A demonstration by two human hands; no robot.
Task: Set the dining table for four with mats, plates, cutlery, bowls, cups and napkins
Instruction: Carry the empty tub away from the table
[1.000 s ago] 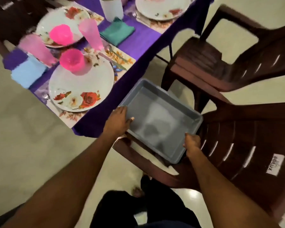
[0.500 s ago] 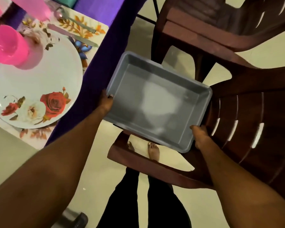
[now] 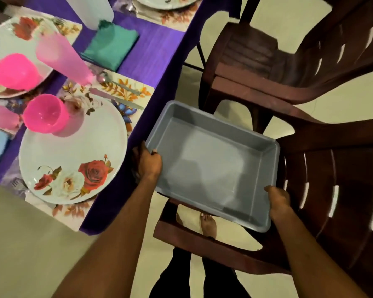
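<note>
Head view looks down on the purple-clothed table (image 3: 151, 52), the landmark, with two dark red chairs (image 3: 342, 190) just off its right edge. On the table the nearest setting looks finished: a floral mat (image 3: 125, 91) under a rose-patterned plate (image 3: 73, 160), a pink bowl (image 3: 44, 114) on the plate's far rim, a pale pink cup (image 3: 60, 59) beyond it and cutlery (image 3: 116, 100) laid on the mat. A teal napkin (image 3: 111, 46) lies further in, and parts of other settings show at the table's far and left edges, so the job seems nearly done, though not all four places are in view. Beside the table's right edge the grey tub (image 3: 211, 164), holding nothing, hangs over the nearer chair's seat. The left hand (image 3: 148, 162) grasps its near-left rim and the right hand (image 3: 278, 201) grasps its right corner. The chair arms crowd any path for the tub
</note>
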